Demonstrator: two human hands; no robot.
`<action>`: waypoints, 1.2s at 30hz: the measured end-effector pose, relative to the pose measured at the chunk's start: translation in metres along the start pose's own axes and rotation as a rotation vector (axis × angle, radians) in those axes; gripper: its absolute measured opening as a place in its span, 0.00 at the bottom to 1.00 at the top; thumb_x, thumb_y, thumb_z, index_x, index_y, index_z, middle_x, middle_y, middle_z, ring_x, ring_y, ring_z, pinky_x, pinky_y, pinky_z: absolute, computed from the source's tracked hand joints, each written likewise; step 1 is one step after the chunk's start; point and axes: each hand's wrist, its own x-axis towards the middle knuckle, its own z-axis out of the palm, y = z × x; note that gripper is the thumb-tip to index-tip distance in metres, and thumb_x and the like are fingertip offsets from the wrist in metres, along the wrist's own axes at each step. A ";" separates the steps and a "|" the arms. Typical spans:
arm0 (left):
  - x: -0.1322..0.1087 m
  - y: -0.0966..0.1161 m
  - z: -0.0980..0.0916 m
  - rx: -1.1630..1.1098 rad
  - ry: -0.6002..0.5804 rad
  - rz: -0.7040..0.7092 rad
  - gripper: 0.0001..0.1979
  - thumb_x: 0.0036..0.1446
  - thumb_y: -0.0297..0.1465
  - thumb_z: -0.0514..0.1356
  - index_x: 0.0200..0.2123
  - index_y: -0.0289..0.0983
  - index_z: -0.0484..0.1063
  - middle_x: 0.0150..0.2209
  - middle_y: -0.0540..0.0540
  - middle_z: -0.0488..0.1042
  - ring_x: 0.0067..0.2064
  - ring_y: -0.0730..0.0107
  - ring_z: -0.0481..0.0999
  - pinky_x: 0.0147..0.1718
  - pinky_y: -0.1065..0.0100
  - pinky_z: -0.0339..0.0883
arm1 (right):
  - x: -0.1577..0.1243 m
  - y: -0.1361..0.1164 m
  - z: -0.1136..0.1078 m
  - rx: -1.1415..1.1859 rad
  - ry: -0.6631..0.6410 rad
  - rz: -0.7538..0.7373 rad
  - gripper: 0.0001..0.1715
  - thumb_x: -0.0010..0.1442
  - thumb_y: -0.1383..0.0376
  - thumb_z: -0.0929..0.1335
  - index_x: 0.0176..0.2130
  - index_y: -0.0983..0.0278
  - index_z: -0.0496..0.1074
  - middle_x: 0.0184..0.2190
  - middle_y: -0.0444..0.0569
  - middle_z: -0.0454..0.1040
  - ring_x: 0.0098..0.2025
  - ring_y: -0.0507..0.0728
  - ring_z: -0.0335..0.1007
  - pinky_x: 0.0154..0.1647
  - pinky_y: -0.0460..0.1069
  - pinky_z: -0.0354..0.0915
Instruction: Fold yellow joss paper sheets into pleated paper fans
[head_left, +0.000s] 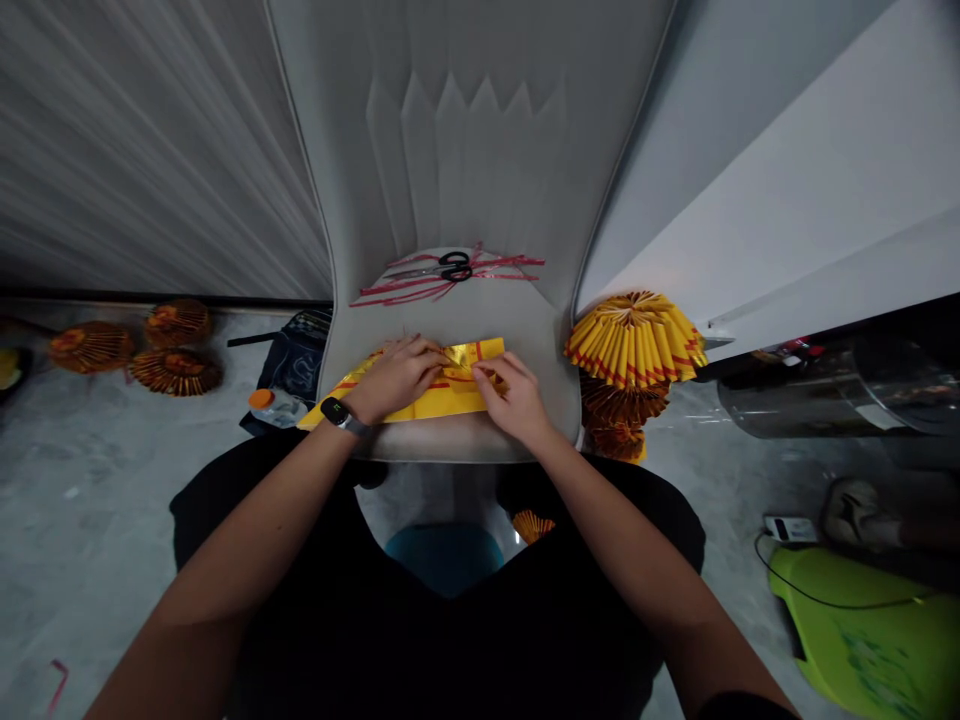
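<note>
On the grey chair seat [525,345], I have my left hand [397,378] and right hand [514,392] pinching the folded yellow foil paper [442,390] closely, where a slack grip could let the fold spring open or hard pressure tear it.

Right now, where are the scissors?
In the head view, the black-handled scissors lie at the far end of the grey chair seat, among loose red strips, just beyond the yellow paper.

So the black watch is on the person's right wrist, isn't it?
No, the head view shows the black watch on the left wrist, just behind the left hand, which rests on the yellow paper.
</note>
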 end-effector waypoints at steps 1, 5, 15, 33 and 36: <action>-0.001 0.001 0.000 0.007 -0.004 -0.003 0.17 0.73 0.33 0.52 0.55 0.44 0.80 0.57 0.42 0.77 0.58 0.56 0.75 0.60 0.53 0.67 | -0.001 0.003 0.001 -0.038 -0.041 -0.021 0.16 0.72 0.57 0.66 0.49 0.59 0.81 0.44 0.53 0.78 0.49 0.61 0.74 0.57 0.57 0.70; -0.002 0.002 -0.001 0.018 -0.018 -0.012 0.17 0.74 0.35 0.52 0.52 0.43 0.82 0.60 0.42 0.75 0.59 0.54 0.75 0.60 0.51 0.66 | -0.005 0.015 0.005 -0.183 -0.252 -0.078 0.18 0.68 0.62 0.70 0.56 0.60 0.80 0.57 0.55 0.78 0.60 0.65 0.69 0.65 0.63 0.63; -0.002 0.003 0.002 0.044 -0.039 -0.001 0.18 0.73 0.35 0.53 0.57 0.39 0.77 0.62 0.39 0.75 0.62 0.49 0.73 0.61 0.47 0.65 | -0.007 0.019 -0.001 -0.221 -0.384 -0.101 0.20 0.68 0.65 0.71 0.59 0.59 0.79 0.62 0.55 0.77 0.65 0.67 0.66 0.66 0.67 0.61; -0.014 0.006 -0.008 0.128 -0.210 -0.004 0.37 0.68 0.35 0.59 0.76 0.43 0.53 0.77 0.41 0.52 0.76 0.40 0.52 0.72 0.38 0.46 | -0.014 0.054 0.008 -0.150 -0.256 -0.291 0.25 0.62 0.77 0.70 0.50 0.54 0.84 0.58 0.51 0.81 0.62 0.65 0.74 0.63 0.67 0.71; -0.014 0.005 -0.005 0.153 -0.241 -0.013 0.36 0.69 0.35 0.58 0.77 0.43 0.52 0.78 0.43 0.52 0.77 0.39 0.49 0.72 0.36 0.43 | -0.022 0.063 0.017 -0.150 -0.181 -0.375 0.20 0.65 0.74 0.70 0.48 0.55 0.85 0.59 0.52 0.80 0.62 0.63 0.75 0.62 0.65 0.74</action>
